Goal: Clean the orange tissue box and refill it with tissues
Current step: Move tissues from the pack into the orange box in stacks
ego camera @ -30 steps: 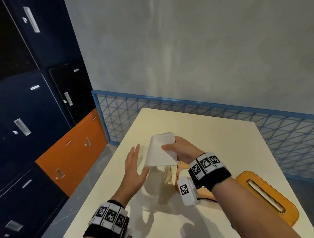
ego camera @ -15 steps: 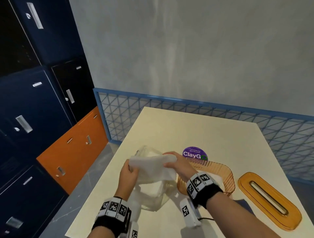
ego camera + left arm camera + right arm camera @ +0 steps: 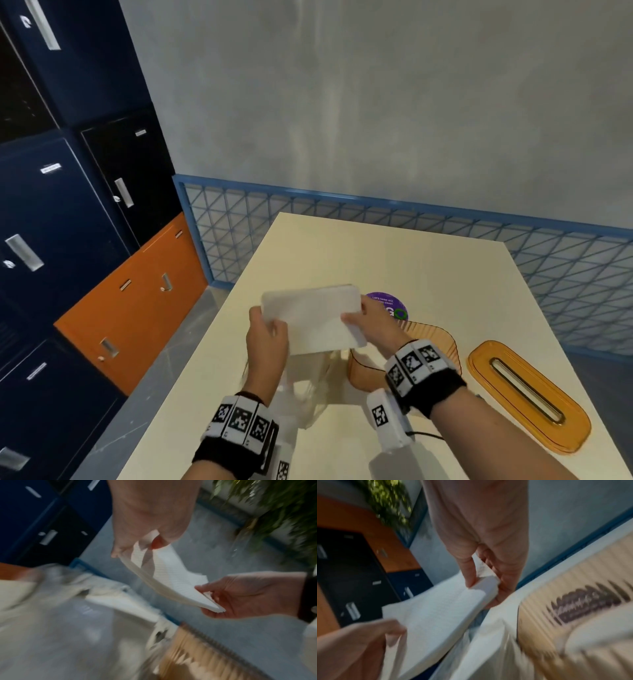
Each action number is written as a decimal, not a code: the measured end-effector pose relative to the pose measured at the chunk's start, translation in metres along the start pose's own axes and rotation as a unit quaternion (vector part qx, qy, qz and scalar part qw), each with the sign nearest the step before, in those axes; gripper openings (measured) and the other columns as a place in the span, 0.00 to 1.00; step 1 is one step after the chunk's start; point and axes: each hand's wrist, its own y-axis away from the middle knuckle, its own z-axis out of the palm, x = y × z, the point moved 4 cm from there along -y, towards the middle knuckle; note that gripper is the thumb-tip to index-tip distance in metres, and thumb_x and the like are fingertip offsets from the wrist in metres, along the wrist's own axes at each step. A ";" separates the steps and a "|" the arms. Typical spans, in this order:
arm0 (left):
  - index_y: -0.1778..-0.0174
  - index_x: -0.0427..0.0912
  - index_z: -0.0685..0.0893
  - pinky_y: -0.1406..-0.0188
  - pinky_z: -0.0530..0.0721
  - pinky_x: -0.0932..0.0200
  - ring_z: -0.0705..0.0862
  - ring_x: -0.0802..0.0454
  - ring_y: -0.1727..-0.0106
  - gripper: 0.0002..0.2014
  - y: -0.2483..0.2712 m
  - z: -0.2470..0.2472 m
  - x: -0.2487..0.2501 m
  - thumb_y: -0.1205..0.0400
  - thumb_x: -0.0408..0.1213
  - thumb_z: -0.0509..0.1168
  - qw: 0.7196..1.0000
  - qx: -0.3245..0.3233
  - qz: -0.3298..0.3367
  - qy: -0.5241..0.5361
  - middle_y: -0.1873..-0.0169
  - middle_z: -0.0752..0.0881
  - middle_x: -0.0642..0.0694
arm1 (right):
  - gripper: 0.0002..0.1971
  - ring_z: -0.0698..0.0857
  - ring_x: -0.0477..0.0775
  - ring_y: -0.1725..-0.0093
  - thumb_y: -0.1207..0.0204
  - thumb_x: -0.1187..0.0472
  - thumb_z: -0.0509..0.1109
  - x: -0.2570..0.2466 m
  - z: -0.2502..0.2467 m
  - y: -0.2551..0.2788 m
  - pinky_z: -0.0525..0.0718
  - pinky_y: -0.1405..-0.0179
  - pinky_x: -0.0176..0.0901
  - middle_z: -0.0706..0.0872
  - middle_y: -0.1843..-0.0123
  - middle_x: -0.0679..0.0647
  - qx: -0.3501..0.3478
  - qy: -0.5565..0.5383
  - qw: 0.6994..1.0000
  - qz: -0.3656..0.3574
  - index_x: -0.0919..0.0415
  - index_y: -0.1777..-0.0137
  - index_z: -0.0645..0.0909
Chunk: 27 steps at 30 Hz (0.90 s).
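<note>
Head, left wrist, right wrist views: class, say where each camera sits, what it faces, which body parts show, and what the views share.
Head: worn on the head, looking down at the table; both forearms, left hand and right hand show.
Left wrist: looks along the left hand; the right hand shows opposite.
Right wrist: looks along the right hand; the left hand shows at lower left.
Shared: the tissue stack held at both ends, and the orange tissue box.

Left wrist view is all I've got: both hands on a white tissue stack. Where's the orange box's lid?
Observer: The orange lid lies flat on the table, slot up, to the right of the orange box and apart from it.
Operator: Is the stack over the box?
Observer: No. The head view shows the tissue stack held to the left of the box, above a clear plastic wrapper.
</note>
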 end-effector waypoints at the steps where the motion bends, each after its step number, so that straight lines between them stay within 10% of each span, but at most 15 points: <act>1: 0.52 0.36 0.69 0.69 0.72 0.58 0.77 0.45 0.60 0.01 -0.002 0.009 0.010 0.17 0.27 0.54 1.000 -0.006 0.001 -0.007 0.61 0.77 0.43 | 0.17 0.83 0.60 0.41 0.23 0.66 0.67 -0.001 -0.015 -0.001 0.83 0.39 0.55 0.84 0.41 0.59 0.021 0.000 1.000 0.006 0.65 0.35 0.77; 11: 0.71 0.42 0.67 0.68 0.68 0.60 0.76 0.47 0.64 0.13 0.005 0.133 0.008 0.22 0.25 0.55 0.968 -0.198 -0.022 -0.154 0.67 0.79 0.43 | 0.14 0.86 0.64 0.45 0.28 0.65 0.69 0.081 -0.111 0.010 0.78 0.57 0.45 0.85 0.51 0.65 0.051 0.163 0.966 0.196 0.73 0.46 0.81; 18: 0.27 0.37 0.69 0.38 0.78 0.53 0.80 0.43 0.34 0.18 0.021 0.163 0.018 0.14 0.31 0.51 0.893 -0.249 0.085 -0.366 0.35 0.79 0.38 | 0.17 0.78 0.59 0.29 0.18 0.65 0.61 0.090 -0.101 0.006 0.76 0.34 0.41 0.79 0.29 0.61 0.083 0.343 0.913 0.205 0.68 0.31 0.74; 22: 0.58 0.40 0.87 0.77 0.82 0.63 0.86 0.50 0.65 0.23 0.029 0.174 0.024 0.48 0.32 0.84 0.840 -0.223 0.139 -0.475 0.63 0.85 0.44 | 0.17 0.77 0.59 0.28 0.17 0.67 0.58 0.083 -0.093 0.008 0.75 0.32 0.42 0.77 0.28 0.63 0.073 0.419 0.892 0.155 0.70 0.30 0.72; 27: 0.33 0.35 0.76 0.38 0.78 0.54 0.76 0.41 0.33 0.17 0.033 0.186 0.007 0.19 0.31 0.61 0.844 -0.254 0.109 -0.459 0.33 0.73 0.37 | 0.19 0.77 0.61 0.33 0.18 0.69 0.55 0.072 -0.078 0.011 0.78 0.39 0.48 0.74 0.32 0.60 0.118 0.491 0.863 0.022 0.62 0.28 0.68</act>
